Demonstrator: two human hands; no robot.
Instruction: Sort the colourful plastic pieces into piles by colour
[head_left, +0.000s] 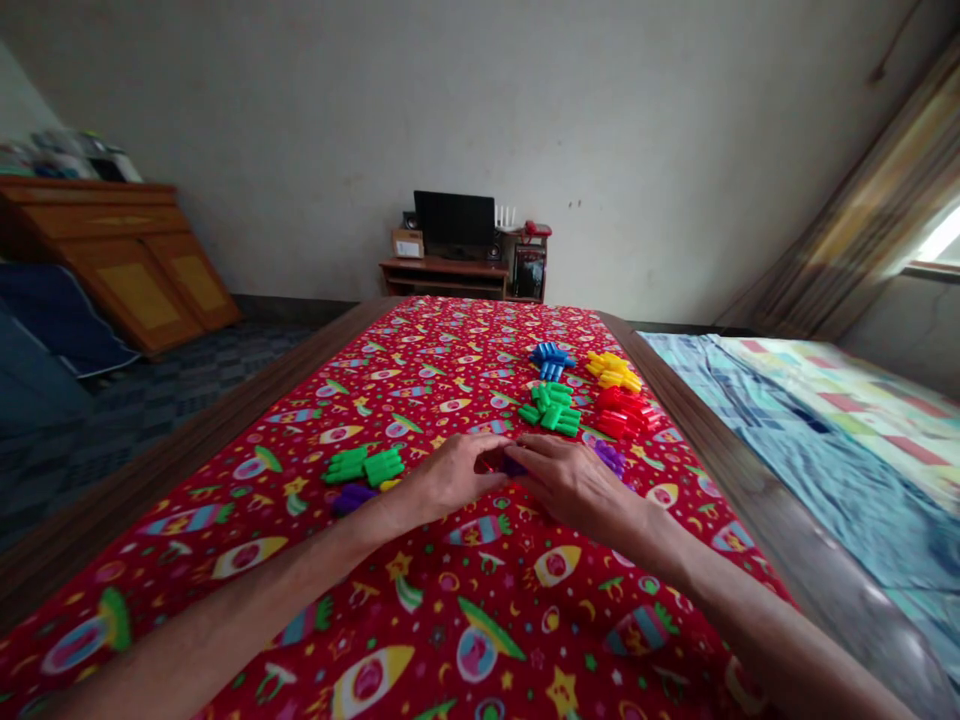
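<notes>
My left hand (459,470) and my right hand (562,475) meet over the middle of the cloth, fingertips close together. Between them shows part of a dark purple plastic toy block (514,465), mostly covered by my right fingers. My left thumb and forefinger curve toward it from the left, and both hands appear closed on it. Other purple blocks (611,457) lie just beyond my right hand. Ahead of it sits a pile of green ribbed blocks (551,408). Near my left forearm are green blocks (365,465), a purple block (352,498) and a partly hidden yellow block (389,485).
Blue (552,360), yellow (613,370) and red blocks (625,412) lie in separate piles at the far right. A red patterned cloth (375,620) covers the wooden-edged table (750,490). Beyond stands a desk with a monitor (454,222); a bed (825,430) is at right.
</notes>
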